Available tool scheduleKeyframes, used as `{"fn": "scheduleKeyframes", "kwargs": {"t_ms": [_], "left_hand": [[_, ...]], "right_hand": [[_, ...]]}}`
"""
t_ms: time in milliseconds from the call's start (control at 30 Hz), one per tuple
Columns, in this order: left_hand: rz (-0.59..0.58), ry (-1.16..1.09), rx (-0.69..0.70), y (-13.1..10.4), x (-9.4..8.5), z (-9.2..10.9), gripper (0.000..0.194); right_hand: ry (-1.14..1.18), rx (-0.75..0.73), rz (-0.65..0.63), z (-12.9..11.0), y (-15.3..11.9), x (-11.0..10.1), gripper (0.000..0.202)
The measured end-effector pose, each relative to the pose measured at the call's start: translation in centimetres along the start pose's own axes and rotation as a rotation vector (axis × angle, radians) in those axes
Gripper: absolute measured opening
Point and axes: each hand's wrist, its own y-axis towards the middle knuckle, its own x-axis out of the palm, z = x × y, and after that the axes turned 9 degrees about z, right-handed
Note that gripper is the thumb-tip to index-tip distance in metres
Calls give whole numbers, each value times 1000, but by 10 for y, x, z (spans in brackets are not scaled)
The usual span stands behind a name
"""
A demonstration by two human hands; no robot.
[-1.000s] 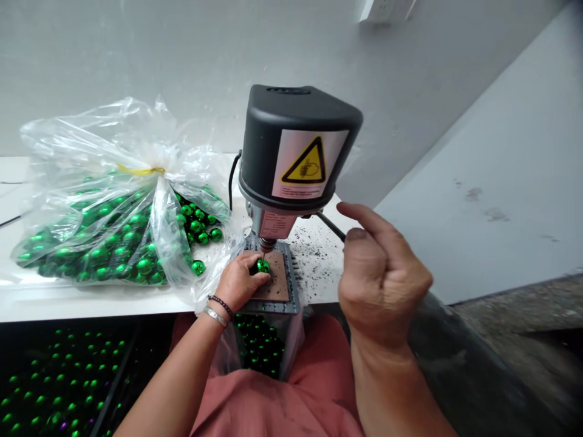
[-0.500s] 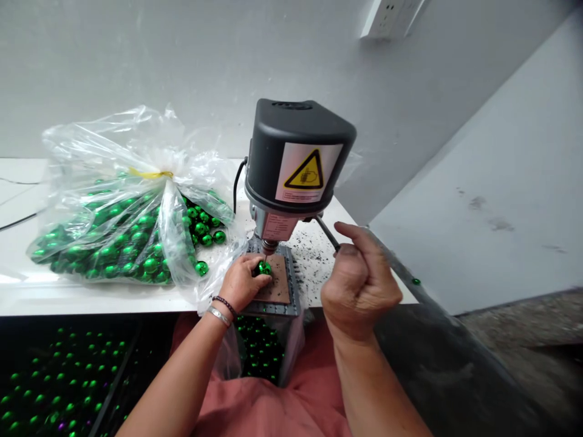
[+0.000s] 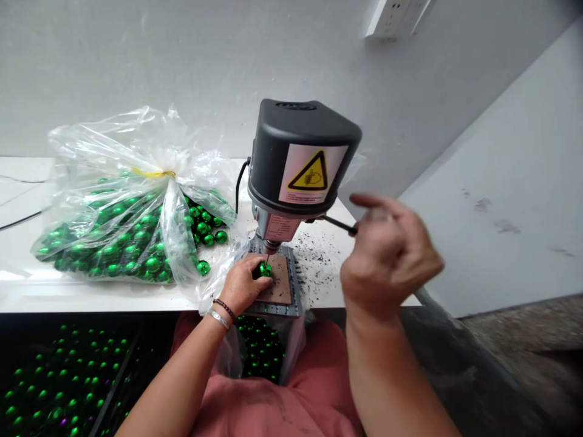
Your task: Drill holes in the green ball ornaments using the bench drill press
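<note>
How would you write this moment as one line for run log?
left hand: holds green ball under drill bit | right hand: grips lever of drill press | tied plastic bag: green balls inside

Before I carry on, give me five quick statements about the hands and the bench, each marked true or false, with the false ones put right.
1. The left hand holds a green ball below the drill bit. True.
2. The right hand rests on the left wrist. False: the right hand is curled at the end of the black lever.
3. The clear plastic bag is gathered with a yellow tie. True.
4. The warning symbol is a red circle. False: the sticker shows a yellow triangle.
5. Dark bits are scattered on the white table. True.
</note>
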Motion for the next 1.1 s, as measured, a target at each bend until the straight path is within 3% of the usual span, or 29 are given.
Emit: {"fn": "scheduleKeyframes", "kwargs": {"t_ms": [167, 333, 400, 433, 500, 567, 600, 733, 867, 1000, 1100], "left_hand": [[15, -81, -66, -12, -9, 0, 40], [-359, -127, 53, -33, -40, 12, 47], [-409, -123, 120, -34, -49, 13, 50], [-364, -106, 131, -31, -53, 12, 47], [-161, -6, 106, -20, -57, 2, 37], [84, 211, 21, -5, -59, -13, 33], [146, 341, -32, 3, -60, -22, 34], [2, 705, -126, 20, -58, -44, 41], [-87, 819, -140, 11, -48, -47, 45], [16, 766, -147, 7, -42, -53, 47], [188, 674, -193, 21, -44, -57, 43]], "right_hand": [[71, 104, -160, -8, 42, 17, 31], [115, 152, -158, -3, 40, 20, 30], [124, 149, -150, -4, 38, 19, 30], [125, 148, -148, -4, 38, 19, 30], [122, 149, -152, -5, 38, 19, 31], [118, 154, -153, -6, 38, 18, 30], [114, 155, -156, -6, 38, 18, 31], [116, 165, -149, -6, 37, 17, 31], [118, 160, -135, -5, 36, 18, 32], [115, 176, -129, -4, 35, 17, 30], [124, 182, -136, -5, 35, 17, 31]]}}
